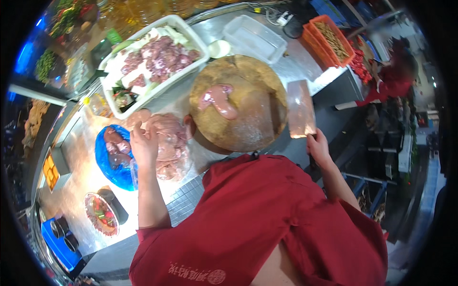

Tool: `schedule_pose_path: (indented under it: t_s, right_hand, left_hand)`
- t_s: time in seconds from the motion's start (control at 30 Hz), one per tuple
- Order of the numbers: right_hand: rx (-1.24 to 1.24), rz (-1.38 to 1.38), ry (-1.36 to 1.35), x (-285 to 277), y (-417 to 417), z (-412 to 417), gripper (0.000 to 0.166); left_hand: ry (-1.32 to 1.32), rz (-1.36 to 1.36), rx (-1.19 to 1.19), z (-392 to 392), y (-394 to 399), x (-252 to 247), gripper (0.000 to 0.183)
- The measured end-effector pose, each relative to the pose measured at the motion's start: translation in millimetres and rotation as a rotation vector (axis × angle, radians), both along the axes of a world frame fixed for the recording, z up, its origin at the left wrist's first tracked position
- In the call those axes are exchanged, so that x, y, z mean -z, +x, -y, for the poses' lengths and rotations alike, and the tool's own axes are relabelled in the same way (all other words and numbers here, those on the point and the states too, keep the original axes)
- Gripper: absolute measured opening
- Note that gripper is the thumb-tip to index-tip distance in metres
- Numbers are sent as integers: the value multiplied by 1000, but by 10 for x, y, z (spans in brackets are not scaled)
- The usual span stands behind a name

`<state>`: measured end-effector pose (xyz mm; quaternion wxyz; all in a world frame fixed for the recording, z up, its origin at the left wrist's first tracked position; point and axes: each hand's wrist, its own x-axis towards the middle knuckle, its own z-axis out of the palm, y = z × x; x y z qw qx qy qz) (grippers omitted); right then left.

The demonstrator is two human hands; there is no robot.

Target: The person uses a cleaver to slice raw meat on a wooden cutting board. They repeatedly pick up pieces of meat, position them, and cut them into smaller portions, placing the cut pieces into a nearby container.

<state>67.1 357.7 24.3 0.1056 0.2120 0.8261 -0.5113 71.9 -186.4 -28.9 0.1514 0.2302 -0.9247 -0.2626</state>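
Observation:
My right hand (318, 146) grips the handle of a broad-bladed cleaver (301, 109), its blade just beyond the right rim of a round wooden chopping block (247, 132). On the block's left part lies a glossy pink piece of raw meat, apparently kidney (223, 102). My left hand (144, 144) is over the pale raw meat pieces (166, 143) left of the block, fingers bent; whether it touches or holds one of them I cannot tell. Beside it, a blue plastic bag (120, 178) lies spread round several darker, kidney-like pieces (118, 144).
Behind stand a white basket (157, 96) of raw meat and pale pieces, a clear plastic tub (254, 39) and orange baskets (331, 41). A plate of food (102, 214) sits at the left. A person in red (393, 71) works at the far right.

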Motion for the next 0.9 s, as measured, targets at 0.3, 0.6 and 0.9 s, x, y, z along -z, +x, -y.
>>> schedule_pose_path:
  t_s: [0.3, 0.6, 0.9]
  right_hand:
    - [-214, 64, 282, 180, -120, -307, 26]
    - [-188, 54, -32, 223, -12, -1194, 19]
    - [-172, 125, -276, 545, -43, -2372, 16]
  left_hand:
    - [48, 535, 306, -2044, -1014, 197, 68]
    - [186, 638, 172, -2336, -1372, 237, 35]
    - [1769, 93, 169, -2936, -752, -54, 40]
